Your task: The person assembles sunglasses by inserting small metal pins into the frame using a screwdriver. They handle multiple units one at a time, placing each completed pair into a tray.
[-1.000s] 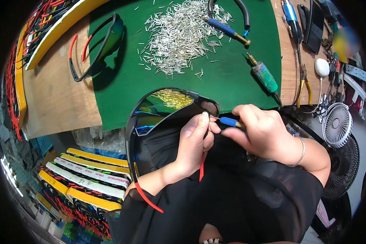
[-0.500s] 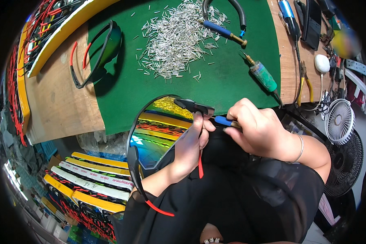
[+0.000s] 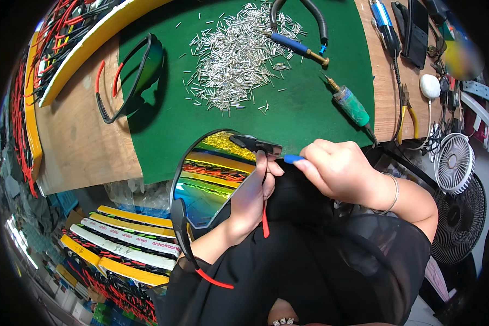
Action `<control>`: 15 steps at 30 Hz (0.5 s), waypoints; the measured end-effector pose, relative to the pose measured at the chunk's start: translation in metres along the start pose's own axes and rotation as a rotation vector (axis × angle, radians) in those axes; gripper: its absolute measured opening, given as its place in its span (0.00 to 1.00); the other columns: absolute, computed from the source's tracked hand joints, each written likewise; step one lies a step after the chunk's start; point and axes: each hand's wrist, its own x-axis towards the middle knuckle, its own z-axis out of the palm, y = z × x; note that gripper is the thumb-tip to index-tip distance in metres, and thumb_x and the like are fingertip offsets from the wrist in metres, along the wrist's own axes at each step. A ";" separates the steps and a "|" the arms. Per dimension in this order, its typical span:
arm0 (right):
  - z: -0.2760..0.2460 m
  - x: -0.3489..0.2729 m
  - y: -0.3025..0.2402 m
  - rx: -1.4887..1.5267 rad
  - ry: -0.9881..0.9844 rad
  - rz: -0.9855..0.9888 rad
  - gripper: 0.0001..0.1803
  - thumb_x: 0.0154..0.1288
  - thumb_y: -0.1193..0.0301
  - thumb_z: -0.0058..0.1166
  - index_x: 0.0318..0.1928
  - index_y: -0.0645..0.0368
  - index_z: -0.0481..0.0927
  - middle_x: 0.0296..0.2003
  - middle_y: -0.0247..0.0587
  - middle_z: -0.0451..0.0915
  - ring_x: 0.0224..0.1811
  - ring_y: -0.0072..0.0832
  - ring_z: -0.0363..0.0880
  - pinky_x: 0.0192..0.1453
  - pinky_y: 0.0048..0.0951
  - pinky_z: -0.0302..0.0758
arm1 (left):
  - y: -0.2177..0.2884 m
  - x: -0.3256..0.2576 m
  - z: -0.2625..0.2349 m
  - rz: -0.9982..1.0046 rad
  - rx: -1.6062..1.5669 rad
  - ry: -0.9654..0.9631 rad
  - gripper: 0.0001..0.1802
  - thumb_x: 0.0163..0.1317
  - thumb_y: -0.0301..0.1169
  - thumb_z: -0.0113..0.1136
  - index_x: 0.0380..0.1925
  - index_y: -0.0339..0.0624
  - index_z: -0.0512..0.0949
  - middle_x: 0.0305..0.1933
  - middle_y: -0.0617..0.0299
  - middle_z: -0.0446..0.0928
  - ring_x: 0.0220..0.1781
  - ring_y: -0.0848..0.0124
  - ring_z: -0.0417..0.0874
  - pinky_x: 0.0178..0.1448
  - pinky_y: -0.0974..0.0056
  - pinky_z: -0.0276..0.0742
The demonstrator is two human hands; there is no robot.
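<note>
Close to my body, my left hand (image 3: 249, 204) holds mirrored wraparound sunglasses (image 3: 209, 190) with a black frame and red temple tips. Its thumb and fingers pinch them by the hinge corner, and one temple hangs down over my forearm. My right hand (image 3: 339, 171) is closed round a slim blue-handled tool (image 3: 294, 158), mostly hidden in the fist. The tool's front end meets the hinge corner beside my left fingertips; its tip is too small to make out.
On the green mat (image 3: 201, 125) lie a heap of small metal pins (image 3: 236, 60), a blue tool with a brass end (image 3: 296, 44) and a green-handled soldering tool (image 3: 350, 106). Another pair of sunglasses (image 3: 130, 87) stands left. Pliers (image 3: 410, 114) and fans (image 3: 454, 163) are at right; racked sunglasses (image 3: 125, 236) lower left.
My right hand has turned slightly and shifted a little left, closing over more of the blue-handled tool, whose end now sits nearer the hinge corner. My left hand keeps its hold.
</note>
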 end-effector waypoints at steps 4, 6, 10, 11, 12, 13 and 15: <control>-0.011 0.008 -0.005 0.149 0.042 0.045 0.17 0.53 0.64 0.57 0.37 0.60 0.67 0.21 0.42 0.72 0.19 0.38 0.73 0.22 0.32 0.71 | -0.001 0.002 0.000 0.029 0.013 0.000 0.15 0.67 0.39 0.42 0.36 0.37 0.70 0.24 0.66 0.71 0.12 0.85 0.58 0.15 0.79 0.52; -0.011 0.010 -0.006 0.231 0.048 0.105 0.16 0.54 0.64 0.57 0.35 0.60 0.67 0.23 0.43 0.72 0.20 0.38 0.74 0.22 0.33 0.71 | -0.001 0.002 -0.002 0.027 0.024 -0.003 0.15 0.67 0.39 0.42 0.36 0.37 0.70 0.24 0.66 0.71 0.12 0.85 0.58 0.15 0.79 0.51; -0.004 0.008 -0.005 0.067 0.067 0.054 0.14 0.55 0.63 0.55 0.26 0.60 0.69 0.17 0.42 0.71 0.18 0.40 0.73 0.21 0.33 0.71 | 0.000 0.002 -0.001 0.017 0.028 -0.002 0.15 0.67 0.39 0.43 0.35 0.37 0.70 0.24 0.65 0.71 0.12 0.85 0.58 0.15 0.79 0.51; -0.006 0.010 -0.006 0.095 0.094 0.061 0.13 0.56 0.63 0.54 0.26 0.60 0.69 0.17 0.42 0.71 0.18 0.40 0.73 0.21 0.33 0.70 | 0.001 0.002 0.000 0.029 0.025 -0.001 0.15 0.67 0.39 0.43 0.35 0.37 0.70 0.24 0.66 0.71 0.12 0.84 0.58 0.15 0.79 0.51; -0.008 0.012 -0.006 0.124 0.122 0.067 0.13 0.56 0.64 0.54 0.26 0.60 0.69 0.17 0.42 0.70 0.18 0.39 0.73 0.21 0.33 0.70 | 0.001 0.002 0.000 0.037 0.026 -0.003 0.15 0.67 0.39 0.43 0.35 0.37 0.70 0.24 0.66 0.71 0.12 0.84 0.58 0.15 0.79 0.51; -0.008 0.011 -0.006 0.130 0.112 0.069 0.13 0.55 0.64 0.55 0.27 0.60 0.69 0.19 0.42 0.70 0.18 0.39 0.73 0.21 0.33 0.70 | 0.000 0.003 -0.001 0.043 0.026 -0.011 0.15 0.66 0.39 0.43 0.35 0.37 0.71 0.23 0.66 0.71 0.12 0.84 0.58 0.15 0.79 0.51; -0.003 0.007 -0.001 0.124 0.052 0.062 0.12 0.54 0.65 0.56 0.29 0.59 0.69 0.22 0.43 0.70 0.19 0.39 0.73 0.21 0.33 0.71 | -0.001 0.003 -0.002 0.054 0.034 -0.024 0.15 0.66 0.39 0.43 0.35 0.37 0.71 0.23 0.66 0.71 0.12 0.84 0.58 0.15 0.79 0.51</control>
